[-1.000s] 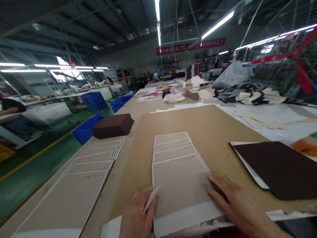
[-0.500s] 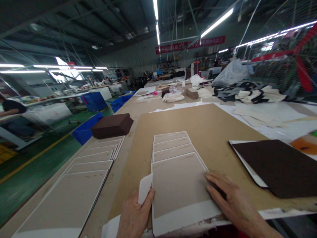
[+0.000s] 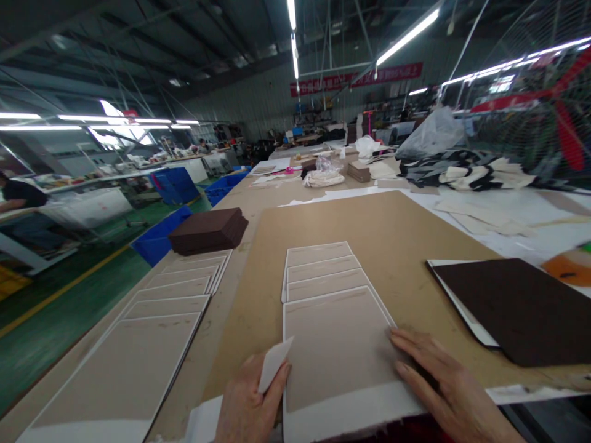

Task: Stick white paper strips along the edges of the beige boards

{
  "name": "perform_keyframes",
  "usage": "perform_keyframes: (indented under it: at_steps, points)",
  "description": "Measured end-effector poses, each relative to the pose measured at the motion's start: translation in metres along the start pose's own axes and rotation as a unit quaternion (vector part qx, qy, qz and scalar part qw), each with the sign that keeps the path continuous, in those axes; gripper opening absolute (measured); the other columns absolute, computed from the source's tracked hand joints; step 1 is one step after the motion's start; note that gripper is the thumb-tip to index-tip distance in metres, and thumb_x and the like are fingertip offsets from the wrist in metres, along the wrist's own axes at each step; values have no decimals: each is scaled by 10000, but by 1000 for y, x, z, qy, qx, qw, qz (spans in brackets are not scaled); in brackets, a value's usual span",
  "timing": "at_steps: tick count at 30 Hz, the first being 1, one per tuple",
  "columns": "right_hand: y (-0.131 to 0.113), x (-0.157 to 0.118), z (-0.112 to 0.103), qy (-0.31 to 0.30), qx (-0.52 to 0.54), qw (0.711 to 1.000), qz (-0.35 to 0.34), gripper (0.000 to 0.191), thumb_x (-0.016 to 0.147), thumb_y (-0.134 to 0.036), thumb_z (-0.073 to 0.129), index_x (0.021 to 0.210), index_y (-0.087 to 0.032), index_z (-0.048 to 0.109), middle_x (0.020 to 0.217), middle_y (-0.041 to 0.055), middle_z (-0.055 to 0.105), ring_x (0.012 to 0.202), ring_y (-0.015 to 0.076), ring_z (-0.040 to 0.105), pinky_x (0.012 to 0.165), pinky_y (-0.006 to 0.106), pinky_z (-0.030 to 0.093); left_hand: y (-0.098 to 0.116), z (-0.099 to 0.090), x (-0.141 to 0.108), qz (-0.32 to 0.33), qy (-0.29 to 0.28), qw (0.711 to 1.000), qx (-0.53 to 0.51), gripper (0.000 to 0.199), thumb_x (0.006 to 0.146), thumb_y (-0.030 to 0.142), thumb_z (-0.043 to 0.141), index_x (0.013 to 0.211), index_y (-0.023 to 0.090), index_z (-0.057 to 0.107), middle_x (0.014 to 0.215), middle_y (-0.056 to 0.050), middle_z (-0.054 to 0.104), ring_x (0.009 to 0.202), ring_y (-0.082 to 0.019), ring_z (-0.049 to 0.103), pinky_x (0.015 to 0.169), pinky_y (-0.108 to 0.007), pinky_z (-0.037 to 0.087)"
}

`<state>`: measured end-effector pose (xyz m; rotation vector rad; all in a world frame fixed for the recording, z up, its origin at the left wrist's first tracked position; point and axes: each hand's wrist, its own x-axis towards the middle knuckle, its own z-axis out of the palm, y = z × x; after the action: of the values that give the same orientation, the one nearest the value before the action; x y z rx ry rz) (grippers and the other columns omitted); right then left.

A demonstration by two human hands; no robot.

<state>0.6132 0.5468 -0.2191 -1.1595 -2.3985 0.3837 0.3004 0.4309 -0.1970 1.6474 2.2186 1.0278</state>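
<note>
Several beige rectangular panels with white borders lie overlapped in a row, the front panel (image 3: 339, 351) nearest me. My left hand (image 3: 252, 394) is at its left edge, thumb and fingers closed on a folded white sheet (image 3: 276, 364) that sticks up between them. More white sheet (image 3: 204, 418) shows beneath that hand. On the opposite side, my right hand (image 3: 443, 375) rests its outstretched fingertips along the panel's right edge. The hand is open, its thumb apart from the fingers.
A second overlapped row of beige panels (image 3: 124, 363) lies left, before a stack of dark brown pieces (image 3: 207, 231). A dark brown sheet (image 3: 521, 307) covers white ones at right. Blue bins (image 3: 159, 237) stand beside the table. A large fan (image 3: 549, 92) is at right.
The front panel and my right hand have shifted slightly right and toward me. The white sheet in my left hand now leans more to the right.
</note>
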Motion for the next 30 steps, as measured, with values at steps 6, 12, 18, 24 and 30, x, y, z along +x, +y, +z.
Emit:
perform_keyframes:
  at_steps: [6,12,18,24,30]
  points:
    - [10,-16,-6,27,-66,993,-93,443,876,-378,515,1307,-277,524,1310,50,556,1169,280,559,964,501,511,3,-15,-4,25,-41,999,12,289,886,409,491,1035,255,685,940,-43,700,895,-213,644,820,-297,500]
    - [14,-6,-7,83,16,994,-68,386,901,-350,472,1287,-350,487,1275,-2,579,1148,208,572,990,375,505,26,-33,-6,-160,-77,973,-145,455,812,592,521,887,172,678,759,-59,671,747,-205,627,660,-265,462]
    - [-61,44,-32,-43,233,970,-44,233,916,-422,452,950,-305,651,977,-18,659,910,128,618,799,193,503,69,-10,0,-255,-107,804,-527,500,779,555,612,921,77,629,879,-167,691,697,-179,640,603,-243,466]
    - [-111,79,-31,-160,500,849,61,272,819,-470,592,870,-207,544,763,-12,610,715,117,577,679,232,469,86,6,7,-278,-92,749,-594,452,675,435,778,887,50,668,789,-141,681,653,-182,638,634,-282,514]
    - [-124,87,-20,-182,642,738,100,321,757,-437,669,729,-167,498,599,-14,586,542,115,560,579,256,469,102,10,12,-288,-59,744,-600,430,567,320,859,868,59,698,698,-95,657,567,-129,588,529,-208,473]
